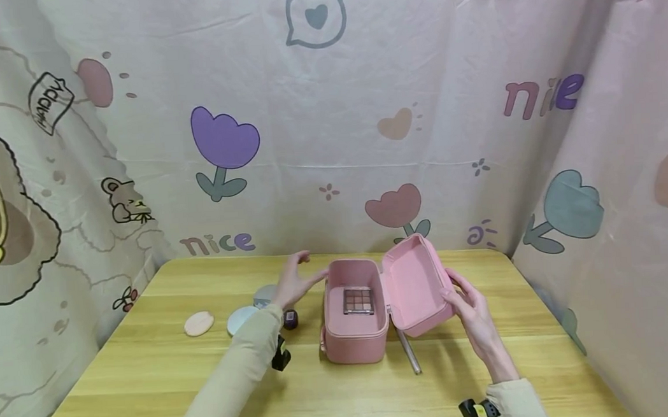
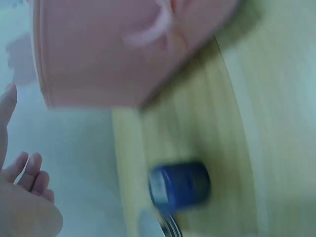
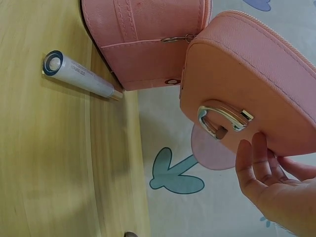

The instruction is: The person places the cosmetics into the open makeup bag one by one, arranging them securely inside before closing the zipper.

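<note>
A pink cosmetic case [image 1: 355, 347] stands on the table with its lid [image 1: 413, 283] swung out to the right. Inside lies an eyeshadow palette [image 1: 358, 301]. My right hand [image 1: 474, 315] grips the lid's outer edge, the thumb over the rim; the right wrist view shows its fingers against the outside of the lid [image 3: 237, 74], below a handle [image 3: 222, 118] with gold fittings. By the case's left rim, my left hand [image 1: 295, 282] has its fingers spread and holds nothing; whether a fingertip touches the rim, I cannot tell. A small dark blue bottle [image 2: 180, 185] lies below that hand.
A slim tube [image 3: 81, 76] lies on the table [image 1: 149, 379] right of the case. To the left are a pale pink oval puff [image 1: 199, 323], a light blue round item [image 1: 240, 319] and a grey item [image 1: 263, 295] partly behind the left hand. A printed curtain [image 1: 306, 127] hangs behind.
</note>
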Motion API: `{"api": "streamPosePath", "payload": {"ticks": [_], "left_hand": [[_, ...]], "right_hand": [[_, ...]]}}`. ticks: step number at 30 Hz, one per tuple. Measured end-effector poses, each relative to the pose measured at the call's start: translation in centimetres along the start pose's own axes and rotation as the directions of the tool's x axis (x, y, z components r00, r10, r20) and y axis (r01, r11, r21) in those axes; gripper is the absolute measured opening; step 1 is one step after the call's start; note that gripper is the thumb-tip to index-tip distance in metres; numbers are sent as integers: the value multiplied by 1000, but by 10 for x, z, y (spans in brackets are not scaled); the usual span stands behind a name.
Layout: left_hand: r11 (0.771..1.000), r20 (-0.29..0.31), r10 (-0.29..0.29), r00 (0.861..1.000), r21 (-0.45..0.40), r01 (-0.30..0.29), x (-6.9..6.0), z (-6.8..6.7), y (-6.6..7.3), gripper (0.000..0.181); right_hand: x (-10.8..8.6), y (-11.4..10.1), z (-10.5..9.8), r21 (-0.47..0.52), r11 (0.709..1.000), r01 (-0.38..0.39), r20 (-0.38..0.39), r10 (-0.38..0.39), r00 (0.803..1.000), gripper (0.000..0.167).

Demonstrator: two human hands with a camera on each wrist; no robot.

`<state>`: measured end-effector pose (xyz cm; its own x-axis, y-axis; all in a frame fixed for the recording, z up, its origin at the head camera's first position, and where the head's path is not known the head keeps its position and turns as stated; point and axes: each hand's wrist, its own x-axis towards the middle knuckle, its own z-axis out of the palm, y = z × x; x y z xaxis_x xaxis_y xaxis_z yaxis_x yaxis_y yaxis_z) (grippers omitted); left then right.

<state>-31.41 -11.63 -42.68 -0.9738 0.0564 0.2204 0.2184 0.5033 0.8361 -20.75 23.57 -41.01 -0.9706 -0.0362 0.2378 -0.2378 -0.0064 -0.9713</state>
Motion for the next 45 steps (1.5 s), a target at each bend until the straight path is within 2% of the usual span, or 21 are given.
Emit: {"api": "streamPosePath", "payload": {"ticks": [4, 7, 11, 15, 17, 21, 25, 29, 39, 45], "left_hand": [[991, -66, -67, 996, 107, 74, 0, -19, -20, 78], [969, -94, -125, 988, 200, 142, -2, -32, -33, 82], [933, -110, -220, 969, 265, 242, -9, -43, -46, 88], [897, -124, -295, 947, 306, 320, -16, -48, -56, 93], [876, -121, -315, 941, 344, 337, -18, -48, -60, 94], [841, -108, -322, 941, 423, 336, -19, -47, -68, 95], [823, -107, -332, 937, 453, 343, -18, -44, -74, 93], [823, -104, -336, 936, 451, 346, -19, -41, -78, 89], [844, -114, -287, 951, 441, 307, -20, -38, -82, 81], [872, -108, -236, 966, 415, 259, -19, -36, -79, 81]], "right_hand": [[0, -1, -1, 1, 1000, 3, -3, -3, 1000, 57], [0, 0, -1, 3, 1000, 1, -2, -1, 1000, 58], [0, 0, 0, 7, 1000, 3, 1, -3, 1000, 59], [0, 0, 0, 5, 1000, 7, 4, -7, 1000, 59], [0, 0, 0, 2, 1000, 5, 4, -5, 1000, 58], [0, 1, -1, -1, 1000, -3, 2, 3, 1000, 58], [0, 1, 0, 4, 1000, -10, 0, 10, 1000, 58], [1, 1, 0, 7, 1000, -14, -5, 14, 1000, 58], [0, 0, -1, 8, 1000, -16, -1, 16, 1000, 58], [0, 1, -1, 10, 1000, -16, -3, 16, 1000, 59]]}}
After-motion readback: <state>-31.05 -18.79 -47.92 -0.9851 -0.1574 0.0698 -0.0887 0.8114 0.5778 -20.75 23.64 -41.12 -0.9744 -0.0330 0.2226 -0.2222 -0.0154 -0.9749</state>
